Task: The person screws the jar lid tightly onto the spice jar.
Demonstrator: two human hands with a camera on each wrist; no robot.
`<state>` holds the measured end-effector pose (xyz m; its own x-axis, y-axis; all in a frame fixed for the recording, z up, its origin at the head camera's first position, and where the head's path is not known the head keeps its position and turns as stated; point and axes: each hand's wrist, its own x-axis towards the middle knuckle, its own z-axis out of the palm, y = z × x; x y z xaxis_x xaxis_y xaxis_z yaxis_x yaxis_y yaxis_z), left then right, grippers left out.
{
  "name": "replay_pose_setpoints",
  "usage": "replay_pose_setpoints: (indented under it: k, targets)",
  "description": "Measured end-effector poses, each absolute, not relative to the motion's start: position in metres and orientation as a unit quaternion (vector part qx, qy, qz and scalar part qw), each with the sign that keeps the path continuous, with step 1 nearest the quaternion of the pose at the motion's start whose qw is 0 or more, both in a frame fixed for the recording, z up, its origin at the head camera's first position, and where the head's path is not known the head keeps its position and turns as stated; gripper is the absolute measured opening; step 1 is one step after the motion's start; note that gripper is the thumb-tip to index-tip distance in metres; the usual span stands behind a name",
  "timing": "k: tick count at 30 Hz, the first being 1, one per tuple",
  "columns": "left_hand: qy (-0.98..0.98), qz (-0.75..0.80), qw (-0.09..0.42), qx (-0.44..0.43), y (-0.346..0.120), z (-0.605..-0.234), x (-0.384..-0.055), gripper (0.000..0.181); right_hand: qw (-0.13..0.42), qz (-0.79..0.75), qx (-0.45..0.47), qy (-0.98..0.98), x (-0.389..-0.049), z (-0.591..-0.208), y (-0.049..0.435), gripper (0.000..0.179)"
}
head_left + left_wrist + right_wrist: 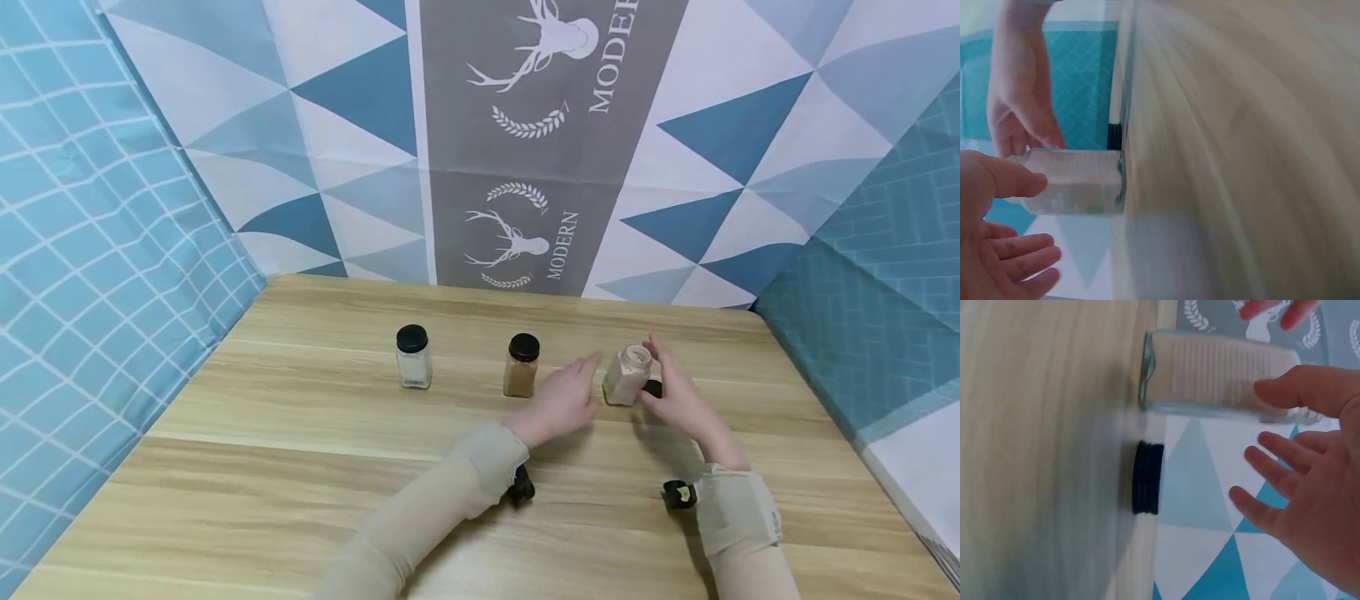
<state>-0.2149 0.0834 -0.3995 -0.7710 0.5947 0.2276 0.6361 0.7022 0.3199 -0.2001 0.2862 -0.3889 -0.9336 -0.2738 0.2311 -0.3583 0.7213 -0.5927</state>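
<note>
Tabletop: pale yellow-brown, wood-grained surface (300, 475)
Left: upright clear glass jar with white contents and black lid (413, 358)
Middle: upright clear glass jar with brown contents and black lid (521, 367)
Right: upright, uncapped clear glass jar with pale beige contents (624, 382)
Beside it: round black screw cap (655, 388)

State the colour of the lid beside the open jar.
Black; the lid shows best in the right wrist view.
</note>
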Motion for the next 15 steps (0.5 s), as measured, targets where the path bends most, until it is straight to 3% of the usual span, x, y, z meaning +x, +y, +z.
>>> replay_pose_setpoints:
  k: [6,15]
  targets:
    - [-0.914,-0.272,-0.048,-0.296,0.097,-0.407,-0.223,0.072,0.014,0.298,0.144,-0.944,-0.201,-0.391,0.300,0.073]
    - [-0.918,-0.283,-0.076,-0.266,0.112,-0.419,-0.231,0.065,-0.001,0.233,0.137,-0.963,-0.206,-0.403,0.307,0.049]
